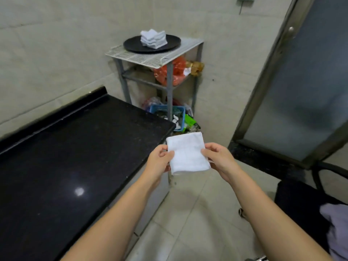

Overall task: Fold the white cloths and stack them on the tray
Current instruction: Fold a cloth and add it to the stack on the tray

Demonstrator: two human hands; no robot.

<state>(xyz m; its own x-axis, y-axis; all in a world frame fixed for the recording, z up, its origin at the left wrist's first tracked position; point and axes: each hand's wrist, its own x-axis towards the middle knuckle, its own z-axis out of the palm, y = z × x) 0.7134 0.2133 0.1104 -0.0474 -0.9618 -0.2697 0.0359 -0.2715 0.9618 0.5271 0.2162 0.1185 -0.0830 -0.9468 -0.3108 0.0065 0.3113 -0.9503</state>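
Head view is showing you the black bench filling the left side, nothing of the task lying on it. Beyond its far end the metal rack is standing against the tiled wall, and on its wire top shelf the round black tray is carrying a stack of folded cloths, sitting a little toward the tray's far side. To the right a frosted door is leaning across the frame, and in the lower right corner a dark chair is holding a loose pale cloth, which is probably waiting its turn.

You are holding one folded white cloth in the air, off the near corner of the bench and above the floor. Your left hand is pinching its left edge with thumb on top and fingers curled beneath; your right hand is pinching the right edge the same way. The cloth is looking like a neat, nearly square packet, its slightly longer side running away from you.

The tray is lying straight ahead and higher than your hands, slightly to the left, well apart from the cloth. Neither hand is plainly nearer, so you are likely carrying forward and upward with both before setting it on the stack.
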